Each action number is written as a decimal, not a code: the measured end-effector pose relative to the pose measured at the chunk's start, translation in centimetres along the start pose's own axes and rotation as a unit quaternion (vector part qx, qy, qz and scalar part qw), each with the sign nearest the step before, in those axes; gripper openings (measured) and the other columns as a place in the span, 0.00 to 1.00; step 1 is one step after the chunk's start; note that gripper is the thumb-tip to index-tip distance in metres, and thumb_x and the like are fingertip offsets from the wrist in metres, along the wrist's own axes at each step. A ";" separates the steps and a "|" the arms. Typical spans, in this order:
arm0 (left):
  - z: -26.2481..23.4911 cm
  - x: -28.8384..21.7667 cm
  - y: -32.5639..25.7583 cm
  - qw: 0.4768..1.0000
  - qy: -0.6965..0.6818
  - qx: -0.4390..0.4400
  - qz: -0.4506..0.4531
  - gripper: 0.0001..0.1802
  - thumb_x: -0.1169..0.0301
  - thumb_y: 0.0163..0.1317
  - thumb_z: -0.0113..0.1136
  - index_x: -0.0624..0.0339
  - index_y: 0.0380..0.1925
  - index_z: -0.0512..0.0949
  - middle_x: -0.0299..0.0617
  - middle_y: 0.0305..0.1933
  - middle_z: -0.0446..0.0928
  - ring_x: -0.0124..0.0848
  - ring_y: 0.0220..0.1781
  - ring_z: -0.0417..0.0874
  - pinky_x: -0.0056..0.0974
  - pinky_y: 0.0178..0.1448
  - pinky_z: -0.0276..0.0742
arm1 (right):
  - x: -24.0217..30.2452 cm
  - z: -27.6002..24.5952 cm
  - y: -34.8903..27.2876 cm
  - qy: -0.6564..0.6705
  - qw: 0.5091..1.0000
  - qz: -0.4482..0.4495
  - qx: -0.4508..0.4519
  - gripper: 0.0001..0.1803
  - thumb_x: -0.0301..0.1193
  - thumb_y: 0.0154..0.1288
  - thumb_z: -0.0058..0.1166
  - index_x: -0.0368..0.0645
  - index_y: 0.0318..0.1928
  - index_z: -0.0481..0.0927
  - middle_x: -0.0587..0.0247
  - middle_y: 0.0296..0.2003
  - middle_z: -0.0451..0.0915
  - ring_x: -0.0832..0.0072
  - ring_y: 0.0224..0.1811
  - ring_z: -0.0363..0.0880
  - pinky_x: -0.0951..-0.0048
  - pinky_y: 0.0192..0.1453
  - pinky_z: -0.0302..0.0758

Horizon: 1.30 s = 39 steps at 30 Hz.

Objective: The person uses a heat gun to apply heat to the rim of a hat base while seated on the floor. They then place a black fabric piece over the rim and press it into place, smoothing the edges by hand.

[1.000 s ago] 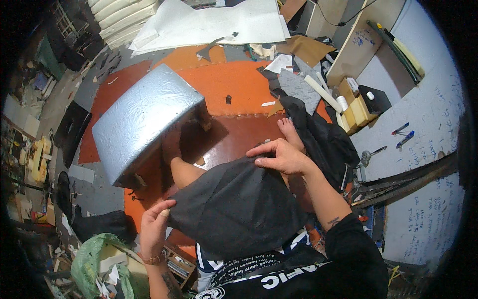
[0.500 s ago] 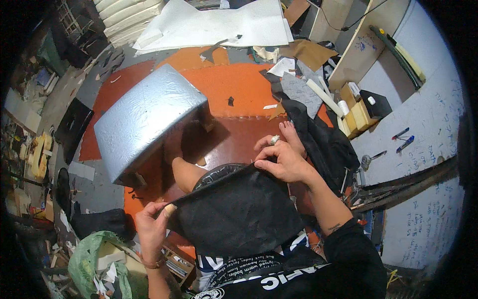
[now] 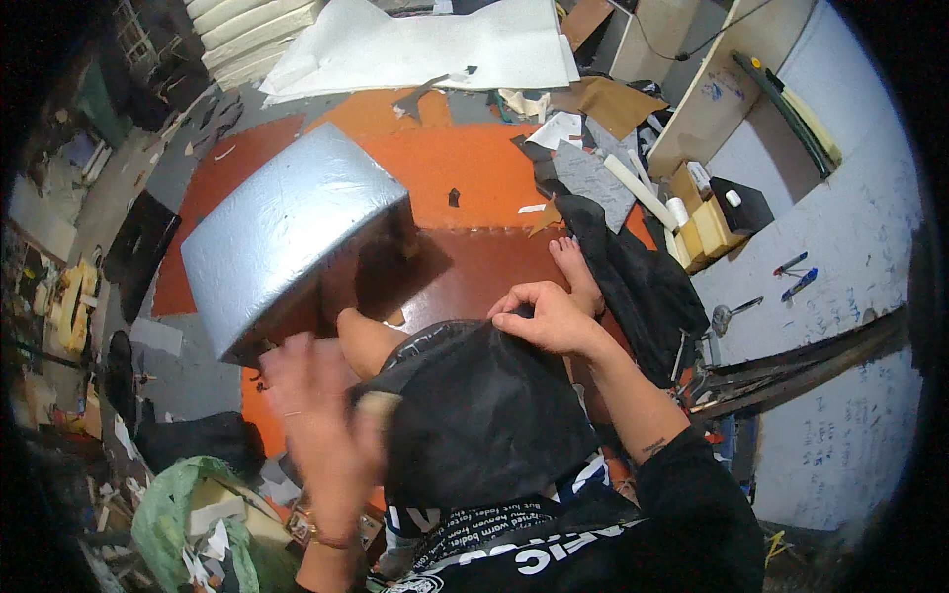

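A piece of black cloth (image 3: 484, 425) lies over my lap and hangs from my right hand. My right hand (image 3: 549, 316) pinches its upper edge between thumb and fingertips. My left hand (image 3: 326, 405) is at the cloth's left side, blurred by motion, with its fingers raised and thumb apart; a pale wrap shows on the thumb. Whether that thumb touches the cloth is hard to tell. Beyond my left hand, a silver-covered box-shaped piece (image 3: 297, 232) rests tilted over my leg.
Orange and brown sheets (image 3: 465, 168) cover the floor. Black fabric (image 3: 633, 287) is heaped at right, beside a hammer (image 3: 732, 314) and pens (image 3: 799, 284) on a pale board. At lower left stands a green sack (image 3: 168, 524) with scraps. White sheets (image 3: 415, 49) lie at the back.
My left hand has come off the cloth's left corner and moved up and right, its fingers spreading. The cloth has slackened there. My right hand has shifted slightly left, still pinching the edge.
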State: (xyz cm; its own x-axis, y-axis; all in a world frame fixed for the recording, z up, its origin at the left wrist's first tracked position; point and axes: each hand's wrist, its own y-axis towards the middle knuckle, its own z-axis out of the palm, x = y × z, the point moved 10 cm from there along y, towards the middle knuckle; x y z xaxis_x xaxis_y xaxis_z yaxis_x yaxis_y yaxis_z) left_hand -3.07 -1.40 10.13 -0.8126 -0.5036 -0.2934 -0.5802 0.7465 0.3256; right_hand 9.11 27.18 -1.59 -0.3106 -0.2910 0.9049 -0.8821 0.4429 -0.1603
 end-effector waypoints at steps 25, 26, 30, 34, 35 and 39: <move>10.6 -8.0 -0.8 0.991 -0.003 0.130 0.024 0.54 0.39 0.65 0.72 0.52 0.85 0.65 0.64 0.92 0.46 0.62 0.93 0.44 0.71 0.89 0.40 | -38.9 16.3 -39.2 -0.041 0.889 0.455 -0.035 0.22 0.46 0.74 0.64 0.37 0.47 0.90 0.45 0.46 0.90 0.51 0.50 0.90 0.50 0.56 0.84; 10.7 -8.0 -0.8 0.990 -0.004 0.137 0.019 0.55 0.38 0.65 0.72 0.53 0.85 0.65 0.64 0.92 0.46 0.62 0.93 0.44 0.71 0.89 0.40 | -38.7 16.7 -38.8 -0.023 0.889 0.455 -0.039 0.21 0.45 0.74 0.64 0.37 0.48 0.89 0.45 0.46 0.90 0.52 0.50 0.90 0.50 0.56 0.84; 10.6 -7.9 -0.7 0.990 -0.004 0.138 0.014 0.57 0.36 0.65 0.71 0.57 0.85 0.63 0.64 0.92 0.46 0.62 0.93 0.44 0.72 0.89 0.39 | -37.8 16.9 -37.2 0.015 0.890 0.452 -0.049 0.21 0.45 0.74 0.65 0.37 0.50 0.89 0.47 0.47 0.90 0.53 0.51 0.90 0.51 0.57 0.83; 10.7 -7.7 -0.5 0.990 -0.006 0.143 0.003 0.59 0.34 0.64 0.72 0.57 0.85 0.63 0.64 0.92 0.46 0.63 0.93 0.45 0.73 0.89 0.38 | -37.5 16.6 -36.8 0.028 0.890 0.452 -0.052 0.22 0.44 0.74 0.66 0.37 0.53 0.88 0.49 0.49 0.90 0.54 0.52 0.89 0.53 0.57 0.83; 10.7 -7.6 -0.5 0.989 -0.004 0.147 0.000 0.59 0.34 0.63 0.72 0.56 0.86 0.63 0.65 0.92 0.46 0.64 0.93 0.44 0.73 0.89 0.38 | -37.5 16.6 -36.8 0.030 0.890 0.452 -0.052 0.22 0.44 0.74 0.66 0.37 0.54 0.87 0.49 0.49 0.90 0.54 0.52 0.89 0.53 0.58 0.83; 10.6 -7.7 -0.6 0.990 -0.012 0.142 -0.003 0.60 0.34 0.62 0.73 0.54 0.86 0.62 0.66 0.92 0.45 0.65 0.93 0.44 0.74 0.89 0.38 | -37.6 16.6 -37.2 0.037 0.887 0.456 -0.052 0.23 0.44 0.74 0.66 0.38 0.56 0.86 0.51 0.51 0.89 0.56 0.54 0.88 0.54 0.59 0.83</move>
State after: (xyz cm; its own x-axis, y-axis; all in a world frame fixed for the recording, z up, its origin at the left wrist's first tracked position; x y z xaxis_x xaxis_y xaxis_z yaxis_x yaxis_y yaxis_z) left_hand 4.12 6.68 2.70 -0.8059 -0.5003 -0.3165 -0.5433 0.8374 0.0601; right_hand 47.75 7.57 -36.19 -0.8516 0.2840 0.4406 -0.2360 0.5428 -0.8060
